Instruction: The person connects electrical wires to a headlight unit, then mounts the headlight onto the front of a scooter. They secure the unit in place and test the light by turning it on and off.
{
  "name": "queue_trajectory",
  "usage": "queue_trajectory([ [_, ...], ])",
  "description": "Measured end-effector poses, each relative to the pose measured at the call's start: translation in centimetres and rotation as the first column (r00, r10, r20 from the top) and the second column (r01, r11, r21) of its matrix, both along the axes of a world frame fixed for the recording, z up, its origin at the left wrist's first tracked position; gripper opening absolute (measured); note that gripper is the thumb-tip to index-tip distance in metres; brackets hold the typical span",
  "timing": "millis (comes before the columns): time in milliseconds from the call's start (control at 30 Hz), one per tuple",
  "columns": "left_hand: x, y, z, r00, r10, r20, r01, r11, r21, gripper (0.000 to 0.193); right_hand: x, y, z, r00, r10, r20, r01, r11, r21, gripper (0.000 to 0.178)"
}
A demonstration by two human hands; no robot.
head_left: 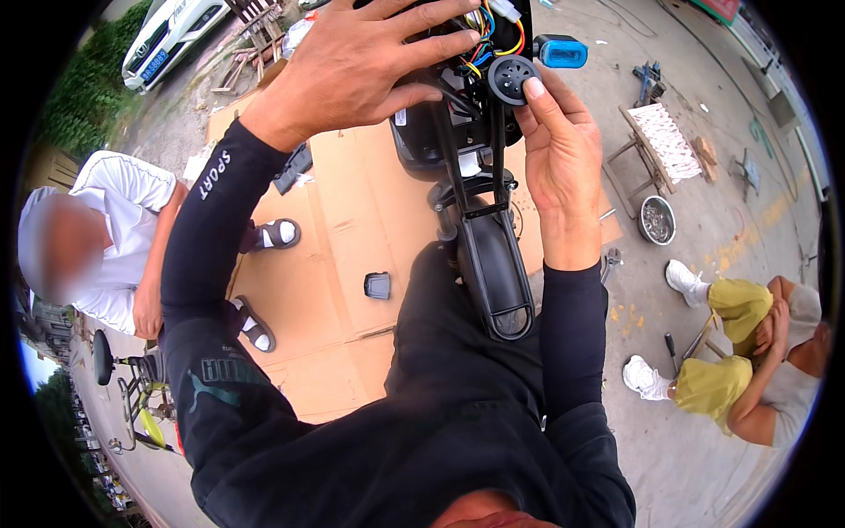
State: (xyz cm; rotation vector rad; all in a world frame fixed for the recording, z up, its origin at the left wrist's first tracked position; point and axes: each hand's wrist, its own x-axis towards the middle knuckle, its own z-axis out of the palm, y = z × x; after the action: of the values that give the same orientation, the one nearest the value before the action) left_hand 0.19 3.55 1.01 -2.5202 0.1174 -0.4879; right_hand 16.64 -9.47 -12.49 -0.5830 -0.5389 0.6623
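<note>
My left hand [356, 70] has its fingers spread across the open upper part of a black electric bike, next to a bundle of coloured wires [490, 40]. In my right hand [563, 145] is a round black speaker [512, 81] with small holes in its face, pinched between thumb and fingers. A white connector [505, 10] shows at the top of the wires. Below the speaker, black frame tubes run down to a wheel with a black fender and rack [498, 273]. My left fingertips partly hide the wiring; whether they touch it I cannot tell.
Flattened cardboard [339, 343] covers the ground, with a small dark plastic part [378, 285] on it. A black block with a blue face [561, 52] is beyond my right hand. A metal bowl of small parts [657, 220] stands right, near a low stool [656, 145]. People sit at both sides.
</note>
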Motion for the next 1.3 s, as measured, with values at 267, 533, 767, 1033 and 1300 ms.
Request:
queue_trajectory([
  [267,0.6,-2.3,-0.3,0.99,0.119,0.08,-0.114,0.992,-0.059,0.06,-4.9,0.2,-0.4,0.997,-0.015,-0.075,0.023,0.994,0.111,0.044],
  [533,-0.6,-0.3,0.6,1.0,-0.017,0.0,0.017,0.985,-0.171,0.058,-2.8,1.3,0.1,0.416,-0.516,0.749,0.584,0.783,0.215,0.039],
  [767,1.2,0.2,-1.8,0.971,-0.072,0.226,0.079,0.997,-0.024,0.045,-3.2,1.2,-1.2,0.459,-0.491,0.741,0.637,0.763,0.111,0.04],
  [1033,1.6,1.6,-3.0,0.876,-0.121,0.468,0.183,0.979,-0.091,0.048,-2.5,1.5,1.5,0.289,-0.502,0.815,0.569,0.775,0.276,0.038],
  [1300,1.1,0.8,-2.9,0.933,-0.082,0.351,0.106,0.993,-0.049,0.028,-5.5,2.7,1.2,0.637,-0.528,0.562,0.608,0.792,0.055,0.037],
])
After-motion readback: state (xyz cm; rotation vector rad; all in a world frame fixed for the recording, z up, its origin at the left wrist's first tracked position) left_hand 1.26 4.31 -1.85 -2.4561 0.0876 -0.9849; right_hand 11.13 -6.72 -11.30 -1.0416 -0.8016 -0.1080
